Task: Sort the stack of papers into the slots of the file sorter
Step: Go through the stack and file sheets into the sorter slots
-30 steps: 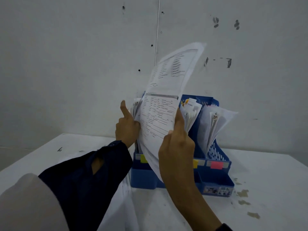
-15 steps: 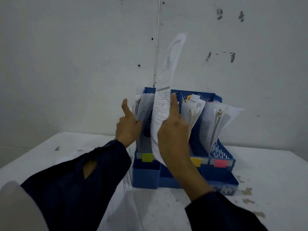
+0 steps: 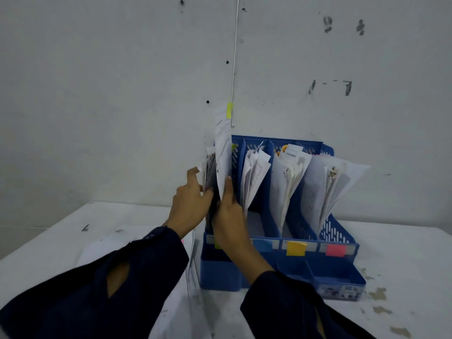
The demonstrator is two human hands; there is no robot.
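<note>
One file sorter (image 3: 340,243), four slots, two hands.

1. Looks like a plain office or back-room filing corner.
2. Blue file sorter (image 3: 281,241) with four upright slots, stuffed with printed papers (image 3: 291,177).
3. Colour tabs (image 3: 296,248) on the slot fronts: yellow, pink, blue.
4. White tabletop (image 3: 403,253), stained and scuffed, more loose sheets (image 3: 193,277) lying left of the sorter.
5. Bare white wall (image 3: 110,94) behind, marked with holes and smudges.
</note>
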